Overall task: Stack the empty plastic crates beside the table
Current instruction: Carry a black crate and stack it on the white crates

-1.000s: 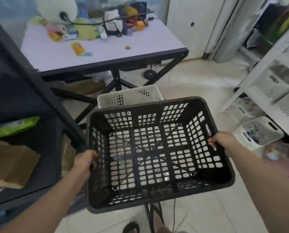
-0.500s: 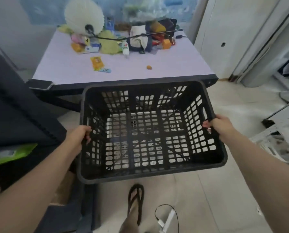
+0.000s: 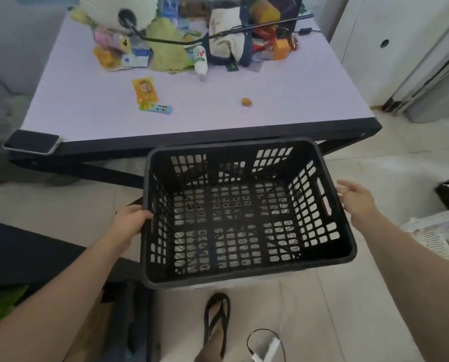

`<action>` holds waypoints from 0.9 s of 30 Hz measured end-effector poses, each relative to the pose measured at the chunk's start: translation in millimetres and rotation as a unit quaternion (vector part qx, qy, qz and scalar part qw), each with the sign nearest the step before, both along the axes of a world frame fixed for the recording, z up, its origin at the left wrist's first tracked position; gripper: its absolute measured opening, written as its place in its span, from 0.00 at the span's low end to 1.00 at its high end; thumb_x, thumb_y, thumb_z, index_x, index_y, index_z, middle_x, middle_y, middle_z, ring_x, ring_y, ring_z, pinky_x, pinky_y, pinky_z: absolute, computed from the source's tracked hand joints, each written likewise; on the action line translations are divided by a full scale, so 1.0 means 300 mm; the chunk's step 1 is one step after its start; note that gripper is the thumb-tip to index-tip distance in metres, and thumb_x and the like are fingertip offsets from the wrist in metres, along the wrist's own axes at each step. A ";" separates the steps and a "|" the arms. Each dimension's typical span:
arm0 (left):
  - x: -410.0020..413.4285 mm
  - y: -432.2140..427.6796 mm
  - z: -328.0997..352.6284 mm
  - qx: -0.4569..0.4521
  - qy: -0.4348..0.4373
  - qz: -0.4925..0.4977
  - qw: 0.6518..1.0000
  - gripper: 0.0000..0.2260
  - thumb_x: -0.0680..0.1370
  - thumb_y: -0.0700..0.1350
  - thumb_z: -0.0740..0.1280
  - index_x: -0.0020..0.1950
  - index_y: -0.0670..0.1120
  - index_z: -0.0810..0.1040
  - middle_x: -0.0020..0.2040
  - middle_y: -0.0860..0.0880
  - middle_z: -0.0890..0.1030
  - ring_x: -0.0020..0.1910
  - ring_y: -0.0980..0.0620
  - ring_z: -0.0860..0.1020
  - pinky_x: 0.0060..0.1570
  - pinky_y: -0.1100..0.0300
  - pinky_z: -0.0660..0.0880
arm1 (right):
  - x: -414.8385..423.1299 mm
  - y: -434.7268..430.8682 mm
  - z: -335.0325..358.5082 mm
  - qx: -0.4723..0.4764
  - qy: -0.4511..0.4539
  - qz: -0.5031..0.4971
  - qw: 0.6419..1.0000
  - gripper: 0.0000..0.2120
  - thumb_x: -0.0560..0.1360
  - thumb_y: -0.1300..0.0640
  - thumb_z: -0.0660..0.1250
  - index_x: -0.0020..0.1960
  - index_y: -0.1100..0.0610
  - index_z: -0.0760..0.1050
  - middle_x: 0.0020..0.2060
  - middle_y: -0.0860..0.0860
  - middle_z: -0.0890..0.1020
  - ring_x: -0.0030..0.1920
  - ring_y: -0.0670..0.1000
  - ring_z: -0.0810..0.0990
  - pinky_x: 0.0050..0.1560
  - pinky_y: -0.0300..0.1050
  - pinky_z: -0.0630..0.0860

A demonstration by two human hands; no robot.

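- One black plastic crate [image 3: 247, 215] sat empty just below the table's [image 3: 218, 126] near edge.
- Left hand [image 3: 129, 223] gripped its left rim.
- Right hand [image 3: 356, 199] hovered spread beside its right wall.

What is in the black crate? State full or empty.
Empty: the black crate shows only its bare lattice floor, with nothing lying inside.

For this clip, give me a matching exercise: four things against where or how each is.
Things:
1. left hand
2. right hand
3. phone
4. sandal

States:
A. on the table corner
B. open, off the crate
C. on the floor
D. gripping the crate rim

Pairs: 1-D, 2-B, 3-A, 4-C
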State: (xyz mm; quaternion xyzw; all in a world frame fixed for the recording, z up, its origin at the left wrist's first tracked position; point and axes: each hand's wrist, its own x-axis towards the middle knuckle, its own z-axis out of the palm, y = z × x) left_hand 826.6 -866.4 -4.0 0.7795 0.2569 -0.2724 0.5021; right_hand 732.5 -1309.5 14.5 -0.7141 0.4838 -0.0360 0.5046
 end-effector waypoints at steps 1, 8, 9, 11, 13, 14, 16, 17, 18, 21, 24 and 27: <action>0.005 -0.003 0.002 0.005 -0.003 -0.004 1.000 0.12 0.76 0.41 0.63 0.58 0.42 0.76 0.47 0.43 0.81 0.47 0.47 0.79 0.44 0.56 0.73 | 0.012 -0.014 -0.003 0.001 -0.007 -0.008 1.000 0.16 0.75 0.70 0.59 0.61 0.62 0.75 0.56 0.61 0.80 0.51 0.55 0.76 0.39 0.38 0.72; -0.061 -0.049 0.059 0.053 -0.061 0.051 0.995 0.18 0.77 0.37 0.62 0.67 0.38 0.69 0.51 0.42 0.75 0.52 0.46 0.74 0.53 0.53 0.70 | -0.040 0.068 0.021 -0.149 0.084 0.107 0.979 0.20 0.73 0.66 0.61 0.65 0.58 0.73 0.62 0.58 0.77 0.59 0.58 0.77 0.60 0.49 0.72; -0.085 -0.048 0.069 0.062 -0.062 0.060 0.994 0.19 0.77 0.38 0.62 0.68 0.38 0.68 0.55 0.41 0.75 0.55 0.44 0.74 0.56 0.52 0.70 | -0.065 0.089 0.024 -0.162 0.087 0.127 0.975 0.21 0.73 0.65 0.61 0.65 0.58 0.73 0.61 0.58 0.78 0.54 0.57 0.78 0.55 0.47 0.73; -0.157 -0.047 0.095 0.068 -0.066 0.060 0.994 0.22 0.77 0.39 0.63 0.71 0.39 0.67 0.63 0.39 0.74 0.62 0.42 0.73 0.63 0.50 0.70 | -0.122 0.130 0.038 -0.168 0.092 0.172 0.966 0.21 0.73 0.64 0.62 0.66 0.57 0.73 0.59 0.58 0.79 0.45 0.55 0.78 0.47 0.44 0.73; -0.255 -0.042 0.122 0.074 -0.084 0.054 0.992 0.22 0.76 0.40 0.63 0.70 0.40 0.68 0.64 0.40 0.74 0.63 0.41 0.73 0.64 0.49 0.70 | -0.187 0.166 0.057 -0.167 0.094 0.209 0.959 0.21 0.73 0.63 0.62 0.66 0.57 0.73 0.61 0.58 0.78 0.51 0.58 0.79 0.51 0.46 0.73; -0.313 -0.036 0.133 0.080 -0.097 0.051 0.991 0.21 0.76 0.40 0.63 0.69 0.40 0.69 0.61 0.42 0.76 0.62 0.42 0.73 0.63 0.49 0.71 | -0.226 0.185 0.071 -0.164 0.093 0.220 0.957 0.21 0.73 0.62 0.62 0.66 0.58 0.73 0.63 0.58 0.77 0.56 0.59 0.78 0.55 0.46 0.72; -0.446 -0.021 0.151 0.080 -0.123 0.055 0.988 0.19 0.76 0.41 0.64 0.66 0.41 0.72 0.55 0.43 0.76 0.57 0.43 0.75 0.59 0.50 0.72 | -0.314 0.220 0.088 -0.160 0.085 0.230 0.956 0.19 0.74 0.61 0.62 0.65 0.59 0.74 0.63 0.58 0.77 0.61 0.59 0.76 0.59 0.45 0.71; -0.521 -0.005 0.151 0.072 -0.132 0.062 0.987 0.18 0.75 0.41 0.65 0.64 0.41 0.74 0.55 0.43 0.77 0.54 0.44 0.75 0.58 0.50 0.73 | -0.363 0.242 0.096 -0.157 0.080 0.236 0.956 0.19 0.74 0.61 0.62 0.65 0.60 0.74 0.62 0.58 0.78 0.62 0.59 0.75 0.60 0.44 0.70; -0.602 0.012 0.152 0.061 -0.142 0.068 0.986 0.16 0.75 0.41 0.65 0.63 0.40 0.75 0.54 0.42 0.77 0.52 0.44 0.76 0.56 0.50 0.74 | -0.414 0.267 0.107 -0.153 0.077 0.243 0.955 0.19 0.74 0.61 0.62 0.64 0.60 0.75 0.62 0.57 0.78 0.63 0.58 0.75 0.62 0.44 0.69; -0.851 0.112 0.117 0.057 -0.151 0.063 0.985 0.10 0.74 0.41 0.64 0.55 0.43 0.79 0.51 0.42 0.80 0.50 0.44 0.78 0.54 0.50 0.75 | -0.537 0.370 0.141 -0.113 0.076 0.276 0.952 0.16 0.74 0.63 0.62 0.60 0.66 0.77 0.61 0.60 0.79 0.64 0.61 0.74 0.63 0.46 0.69; -1.089 0.244 0.096 0.062 -0.122 0.072 0.988 0.05 0.73 0.42 0.66 0.43 0.53 0.77 0.50 0.42 0.81 0.52 0.43 0.79 0.56 0.47 0.76 | -0.632 0.532 0.198 -0.076 0.110 0.345 0.929 0.18 0.75 0.65 0.63 0.64 0.71 0.72 0.64 0.66 0.75 0.65 0.63 0.73 0.65 0.53 0.69; -1.321 0.365 0.144 0.052 -0.097 0.097 0.989 0.05 0.75 0.37 0.65 0.45 0.44 0.79 0.40 0.44 0.78 0.42 0.46 0.77 0.43 0.58 0.74 | -0.705 0.743 0.247 -0.058 0.127 0.411 0.901 0.20 0.76 0.65 0.63 0.66 0.70 0.70 0.64 0.66 0.75 0.64 0.63 0.73 0.65 0.52 0.69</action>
